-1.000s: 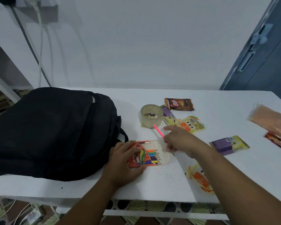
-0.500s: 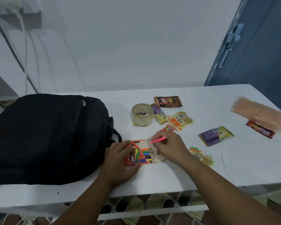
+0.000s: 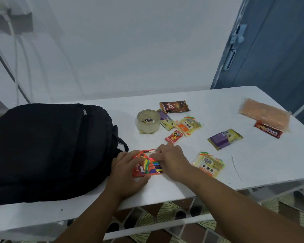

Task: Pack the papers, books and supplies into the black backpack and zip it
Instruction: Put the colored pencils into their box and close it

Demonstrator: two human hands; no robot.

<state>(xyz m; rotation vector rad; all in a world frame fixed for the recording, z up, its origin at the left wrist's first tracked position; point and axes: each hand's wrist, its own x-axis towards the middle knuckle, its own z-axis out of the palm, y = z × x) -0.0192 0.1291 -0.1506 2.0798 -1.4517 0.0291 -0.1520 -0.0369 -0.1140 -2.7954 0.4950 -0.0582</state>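
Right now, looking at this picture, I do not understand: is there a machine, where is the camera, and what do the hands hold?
No machine: these are a person's two bare hands, filmed by a camera worn on the head, looking forward and down. The left hand holds a box of colored pencils on the white table; the right hand has its fingers at the box's open end, with something pink under them. A closed black backpack lies to the left. Farther back are a roll of clear tape and several snack packets, such as a purple packet.
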